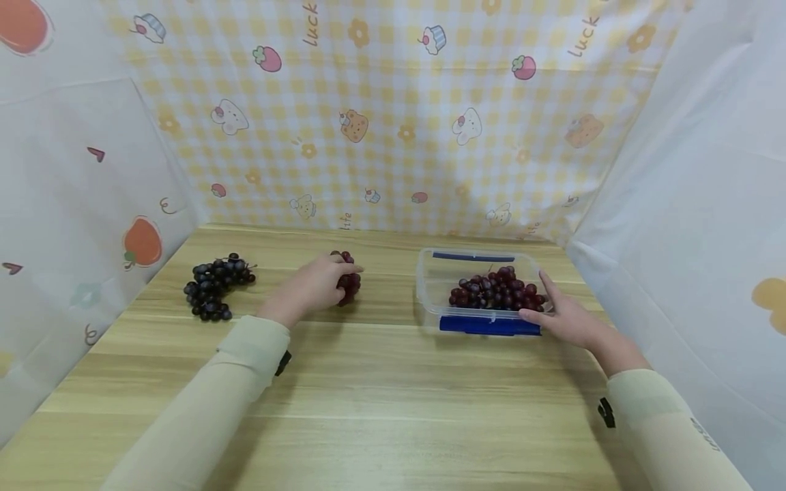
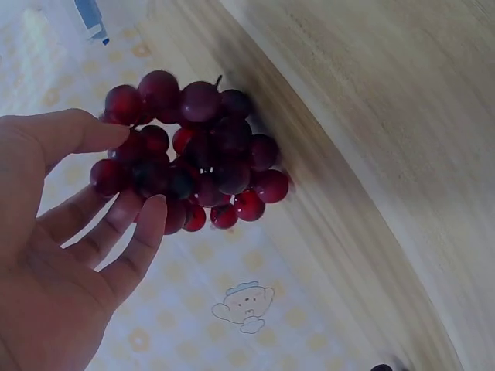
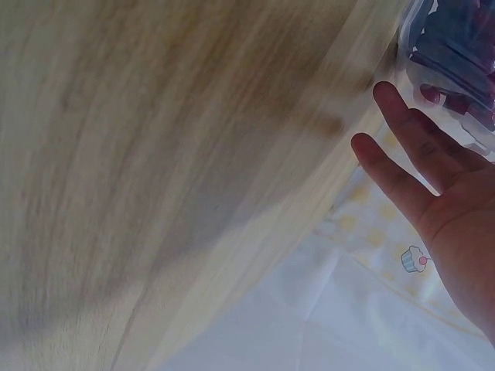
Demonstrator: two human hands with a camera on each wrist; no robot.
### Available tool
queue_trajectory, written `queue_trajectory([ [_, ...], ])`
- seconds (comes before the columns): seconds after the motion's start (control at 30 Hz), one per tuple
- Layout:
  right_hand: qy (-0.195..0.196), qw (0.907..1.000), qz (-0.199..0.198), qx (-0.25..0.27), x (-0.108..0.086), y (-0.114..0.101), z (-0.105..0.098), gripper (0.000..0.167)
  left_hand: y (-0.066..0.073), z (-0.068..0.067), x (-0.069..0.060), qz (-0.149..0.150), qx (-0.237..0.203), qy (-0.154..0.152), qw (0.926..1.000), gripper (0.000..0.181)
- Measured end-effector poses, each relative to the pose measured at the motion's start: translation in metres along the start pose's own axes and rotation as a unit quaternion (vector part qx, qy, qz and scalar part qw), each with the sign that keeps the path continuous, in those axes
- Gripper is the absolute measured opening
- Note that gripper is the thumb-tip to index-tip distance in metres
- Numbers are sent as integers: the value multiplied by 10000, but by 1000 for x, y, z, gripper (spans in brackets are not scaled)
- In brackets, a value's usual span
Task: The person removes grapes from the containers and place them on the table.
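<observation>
At the far left, a white cloth [image 1: 55,170] printed with fruit and hearts borders the bench [image 1: 393,402]. In the left part of the frame, the black grapes [image 1: 211,286] lie on the bench in a curved cluster, untouched, a thin stem showing at its right end. A pale sleeve [image 1: 202,409] rises from the lower left to the left hand [image 1: 307,285], left of centre, which grasps the red bunch [image 1: 350,288] between thumb and fingers. In the left wrist view the thumb lies against the bunch's left edge, with fingertips below it. Whether the bunch touches the bench I cannot tell. Behind, across the upper middle, hangs a yellow checked curtain [image 1: 393,157].

Right of centre stands the box [image 1: 424,300], clear and uncovered, with a blue latch [image 1: 488,325] along its front. The boxed grapes [image 1: 497,292], dark red, are heaped towards its right side. The right hand [image 1: 571,320] is at the box's right end, grasping nothing, thumb by the front right corner; in the right wrist view its fingers are straight and spread.
</observation>
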State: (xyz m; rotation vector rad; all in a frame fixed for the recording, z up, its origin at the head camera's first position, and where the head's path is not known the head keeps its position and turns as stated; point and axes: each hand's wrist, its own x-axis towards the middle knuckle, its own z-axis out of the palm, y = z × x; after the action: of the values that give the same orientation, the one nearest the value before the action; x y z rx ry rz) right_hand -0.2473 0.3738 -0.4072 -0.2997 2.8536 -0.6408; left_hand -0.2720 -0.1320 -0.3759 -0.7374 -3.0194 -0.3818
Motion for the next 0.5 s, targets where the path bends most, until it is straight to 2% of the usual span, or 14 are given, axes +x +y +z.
queue_trajectory([
  [0.1,-5,10000,-14,6,0,-2,-1,113,2,0,-1,-63,-101,27,9999,54],
  [0.2,20,10000,-36,-3,0,-3,-1,112,2,0,0,-209,-321,236,9990,49],
  [0.3,11,10000,-46,12,-1,-3,-1,112,0,3,5,-531,-373,620,9960,49],
  [0.37,1,10000,-33,46,-1,-2,-1,112,0,7,11,-873,-361,744,9927,59],
  [0.43,-12,10000,-28,87,-1,-1,0,112,-1,13,19,-1231,-397,671,9893,73],
  [0.5,-24,9999,-16,120,-2,-1,1,112,0,19,27,-1531,-494,421,9861,84],
])
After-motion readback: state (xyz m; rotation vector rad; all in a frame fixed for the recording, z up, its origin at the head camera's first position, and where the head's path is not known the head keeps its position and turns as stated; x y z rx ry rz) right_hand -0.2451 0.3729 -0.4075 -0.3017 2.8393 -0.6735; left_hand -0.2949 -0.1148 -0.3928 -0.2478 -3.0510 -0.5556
